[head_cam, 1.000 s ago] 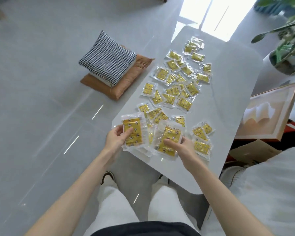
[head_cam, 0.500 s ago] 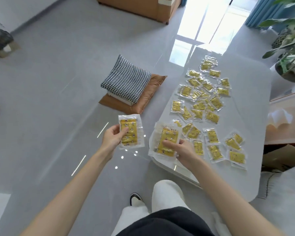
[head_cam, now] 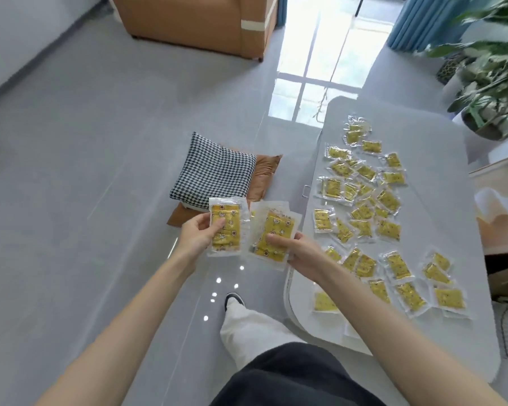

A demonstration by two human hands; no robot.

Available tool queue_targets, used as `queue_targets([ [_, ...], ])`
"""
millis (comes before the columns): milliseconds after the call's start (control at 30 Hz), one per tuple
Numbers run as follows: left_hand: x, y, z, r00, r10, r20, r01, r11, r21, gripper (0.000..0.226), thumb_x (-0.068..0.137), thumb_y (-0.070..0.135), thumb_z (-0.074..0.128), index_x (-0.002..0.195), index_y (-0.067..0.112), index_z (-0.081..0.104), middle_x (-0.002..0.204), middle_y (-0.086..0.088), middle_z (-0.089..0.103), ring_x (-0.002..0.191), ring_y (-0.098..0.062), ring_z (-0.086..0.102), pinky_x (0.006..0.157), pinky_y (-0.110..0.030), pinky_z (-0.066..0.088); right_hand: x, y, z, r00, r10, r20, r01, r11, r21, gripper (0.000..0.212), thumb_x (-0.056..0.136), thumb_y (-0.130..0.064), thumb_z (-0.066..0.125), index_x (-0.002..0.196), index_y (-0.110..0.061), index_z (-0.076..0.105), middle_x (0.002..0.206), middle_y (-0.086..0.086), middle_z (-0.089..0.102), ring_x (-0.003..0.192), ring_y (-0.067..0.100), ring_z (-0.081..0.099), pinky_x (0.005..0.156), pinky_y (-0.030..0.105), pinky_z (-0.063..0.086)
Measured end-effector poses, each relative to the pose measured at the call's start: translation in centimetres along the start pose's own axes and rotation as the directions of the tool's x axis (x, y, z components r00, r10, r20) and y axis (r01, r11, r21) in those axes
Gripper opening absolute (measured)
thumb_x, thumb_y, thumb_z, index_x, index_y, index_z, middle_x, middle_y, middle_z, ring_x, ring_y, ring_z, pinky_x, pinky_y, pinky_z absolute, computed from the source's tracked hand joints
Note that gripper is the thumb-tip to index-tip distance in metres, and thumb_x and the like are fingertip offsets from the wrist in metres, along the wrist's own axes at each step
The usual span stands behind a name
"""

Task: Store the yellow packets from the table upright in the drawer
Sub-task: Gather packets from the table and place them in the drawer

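One yellow packet (head_cam: 225,225) was pinched in the left hand (head_cam: 196,233), thumb on its front, held upright over the grey floor (head_cam: 85,171) just left of the table (head_cam: 440,177). Beside it the right hand (head_cam: 298,250) was closed on a small stack of packets (head_cam: 272,234), perhaps three, though the overlapping clear edges made the count unsure. Both forearms reached forward, the hands near each other but apart. Many more loose packets (head_cam: 361,197) lay flat and scattered over the white table top. On the floor behind the hands sat a checked cushion (head_cam: 214,174) on a brown cushion (head_cam: 266,171), and a potted plant (head_cam: 493,74) stood past the far table corner.
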State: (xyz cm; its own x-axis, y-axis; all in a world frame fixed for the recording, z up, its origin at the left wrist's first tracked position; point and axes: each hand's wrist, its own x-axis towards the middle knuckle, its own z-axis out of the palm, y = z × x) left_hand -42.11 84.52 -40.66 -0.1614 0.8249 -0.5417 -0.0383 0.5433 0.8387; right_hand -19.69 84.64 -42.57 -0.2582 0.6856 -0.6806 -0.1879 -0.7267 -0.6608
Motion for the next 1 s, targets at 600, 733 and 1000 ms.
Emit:
queue_targets([
  [600,21.0,13.2,0.1,0.893,-0.138,0.429,0.016,0.961,0.275,0.028,0.086,0.018,0.068,0.113,0.011,0.063,0.102,-0.003,0.070,0.093,-0.020,0.068,0.077,-0.035,0.057,13.7,-9.9,7.5,0.975,-0.110,-0.195,0.166,0.940,0.297,0.046,0.074,-0.014,0.072,0.119,-0.010,0.063,0.118,0.011,0.069,0.107,0.028,0.067,0.088,0.040,0.056],
  [733,24.9,14.5,2.9,0.812,-0.210,0.545,-0.040,0.911,0.411,0.027,0.087,0.018,0.066,0.113,0.009,0.064,0.105,-0.005,0.071,0.096,-0.020,0.067,0.079,-0.033,0.056,14.9,-10.1,7.2,0.911,-0.082,-0.405,0.251,0.889,0.384,0.042,0.078,-0.008,0.070,0.120,-0.005,0.063,0.117,0.014,0.068,0.110,0.032,0.064,0.096,0.048,0.050],
  [1000,31.6,12.1,11.5,0.743,-0.389,0.544,0.034,0.834,0.550,0.025,0.091,0.015,0.062,0.114,0.005,0.063,0.097,-0.007,0.070,0.066,-0.009,0.063,0.058,-0.020,0.051,17.4,-9.7,0.4,0.715,0.081,-0.695,0.417,0.748,0.516,0.025,0.085,0.001,0.065,0.109,-0.008,0.064,0.097,0.008,0.072,0.084,0.020,0.069,0.073,0.032,0.060],
])
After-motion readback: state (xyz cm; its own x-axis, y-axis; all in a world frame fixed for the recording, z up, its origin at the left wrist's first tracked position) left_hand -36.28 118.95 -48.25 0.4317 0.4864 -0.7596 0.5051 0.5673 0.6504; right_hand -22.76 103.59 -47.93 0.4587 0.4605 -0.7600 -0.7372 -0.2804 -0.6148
